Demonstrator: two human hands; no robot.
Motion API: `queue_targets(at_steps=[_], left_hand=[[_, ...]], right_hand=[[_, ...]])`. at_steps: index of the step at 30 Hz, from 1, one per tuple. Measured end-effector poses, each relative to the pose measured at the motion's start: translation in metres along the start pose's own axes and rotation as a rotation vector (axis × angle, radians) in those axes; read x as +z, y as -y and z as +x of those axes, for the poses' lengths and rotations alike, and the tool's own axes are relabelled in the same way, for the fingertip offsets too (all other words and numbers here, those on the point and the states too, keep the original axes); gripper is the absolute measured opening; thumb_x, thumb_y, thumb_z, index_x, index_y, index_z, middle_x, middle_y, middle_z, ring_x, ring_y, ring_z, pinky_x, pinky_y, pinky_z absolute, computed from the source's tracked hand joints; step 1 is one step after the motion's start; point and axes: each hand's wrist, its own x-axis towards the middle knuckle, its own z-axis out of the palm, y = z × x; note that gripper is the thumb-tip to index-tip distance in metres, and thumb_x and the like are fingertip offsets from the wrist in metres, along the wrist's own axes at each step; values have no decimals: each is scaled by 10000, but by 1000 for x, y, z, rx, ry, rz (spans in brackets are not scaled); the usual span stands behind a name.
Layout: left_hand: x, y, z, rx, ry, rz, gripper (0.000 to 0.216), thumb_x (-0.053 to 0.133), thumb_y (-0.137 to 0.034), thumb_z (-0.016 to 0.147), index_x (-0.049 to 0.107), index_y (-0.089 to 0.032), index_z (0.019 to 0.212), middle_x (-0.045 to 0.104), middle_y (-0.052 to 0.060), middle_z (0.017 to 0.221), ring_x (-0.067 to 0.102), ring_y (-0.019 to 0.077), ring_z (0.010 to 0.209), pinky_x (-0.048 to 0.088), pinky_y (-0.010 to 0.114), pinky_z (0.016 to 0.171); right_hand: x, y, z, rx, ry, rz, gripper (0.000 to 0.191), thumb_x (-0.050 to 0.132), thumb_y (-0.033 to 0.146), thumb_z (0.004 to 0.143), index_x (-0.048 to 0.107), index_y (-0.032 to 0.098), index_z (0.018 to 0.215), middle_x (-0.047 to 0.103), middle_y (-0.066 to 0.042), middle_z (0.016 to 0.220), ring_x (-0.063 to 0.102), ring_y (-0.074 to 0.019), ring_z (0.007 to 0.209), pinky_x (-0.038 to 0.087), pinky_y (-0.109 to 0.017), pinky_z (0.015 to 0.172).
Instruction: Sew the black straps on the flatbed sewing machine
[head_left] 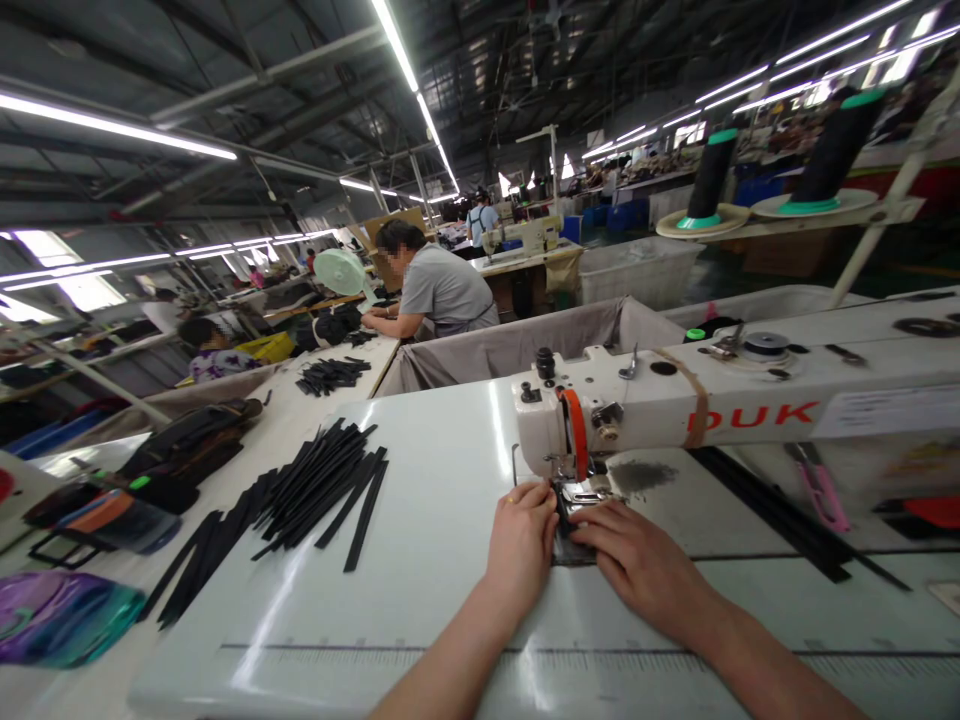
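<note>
A white sewing machine [637, 400] stands before me, its presser foot and needle area low at the left end of its head. Under that foot lies a short black fabric strip [561, 530], partly covered by my fingers. At the strip's left edge, my left hand [521, 535] is closed with fingers curled and bunched together. My right hand [637, 560] comes from the other side, fingertips pressed together on the strip's right side and thumb tucked low. How firmly each hand grips is partly hidden. A pile of black strips [319, 485] lies on the table to the left.
Pink-handled snips [821, 490] and longer black strips [772, 515] lie under the machine arm. Thread cones [709, 180] stand above at right. A purple-teal bag [64, 615] is at far left. A co-worker [446, 285] sits beyond the cloth-lined bin [510, 345].
</note>
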Motion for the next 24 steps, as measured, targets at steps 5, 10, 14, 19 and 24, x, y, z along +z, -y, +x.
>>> queue_targets(at_steps=[5,10,14,19,24], left_hand=[[-1,-1,0,10,-13,3,193,516,-90,916,663,-190,991,685,75,1139,583,260,1116,495,442,974],[-1,-3,0,6,-17,13,177,521,-102,922,663,-190,983,687,72,1134,591,260,1102,505,440,952],[1,-3,-2,2,-4,43,168,519,-116,937,664,-177,996,670,78,1192,574,257,1128,494,445,975],[5,-4,-5,2,-22,83,214,487,-116,947,638,-171,1089,649,86,1226,549,253,1168,482,445,997],[11,-6,-5,-15,-33,132,257,460,-101,947,615,-173,1139,615,96,1272,538,260,1187,472,455,1015]], right_hand=[[3,-2,5,49,33,-85,367,491,14,800,659,202,1067,658,-70,1033,594,-230,961,530,-394,842],[7,-3,9,56,55,-174,416,515,10,787,638,196,1138,644,-67,987,585,-244,913,539,-404,801],[10,-4,7,58,58,-217,418,517,10,793,623,190,1155,637,-76,998,577,-258,907,538,-419,790],[10,-3,6,70,77,-209,439,508,-6,787,606,180,1172,625,-80,1005,571,-261,906,536,-431,788],[10,-3,6,75,68,-198,430,503,-5,784,611,175,1159,623,-79,996,570,-264,911,534,-440,799]])
